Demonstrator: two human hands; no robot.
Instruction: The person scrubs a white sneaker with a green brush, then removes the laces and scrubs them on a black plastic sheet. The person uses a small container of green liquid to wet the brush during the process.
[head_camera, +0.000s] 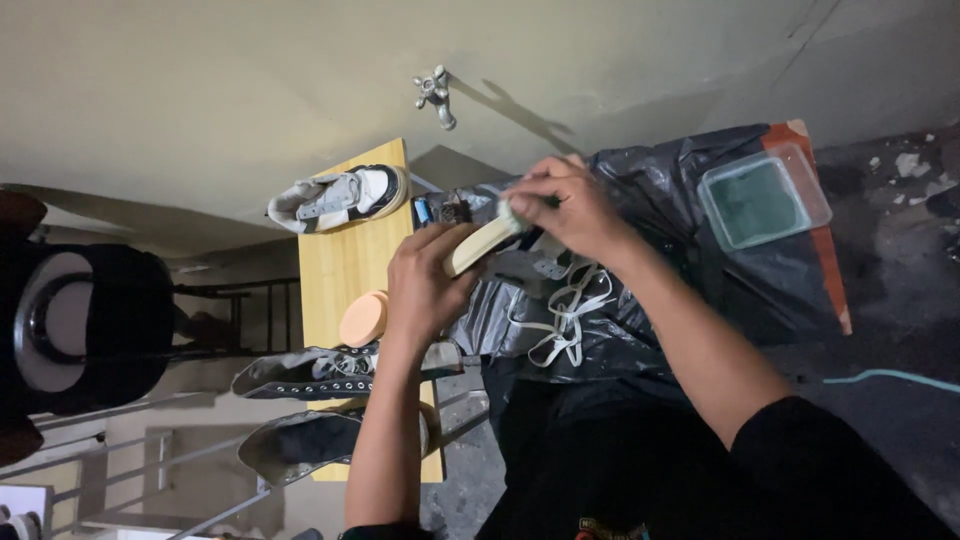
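Observation:
My left hand grips a shoe with a cream sole edge, held over my lap. My right hand is shut on a small pale cloth or sponge that presses against the end of that sole. White laces hang loose from the shoe below my right wrist. Most of the shoe's upper is hidden behind my two hands.
A black plastic sheet covers the ground under a clear tub of greenish water. A small wooden table bears a white sneaker, a round orange tin and two dark high-top shoes. A tap sticks out of the wall.

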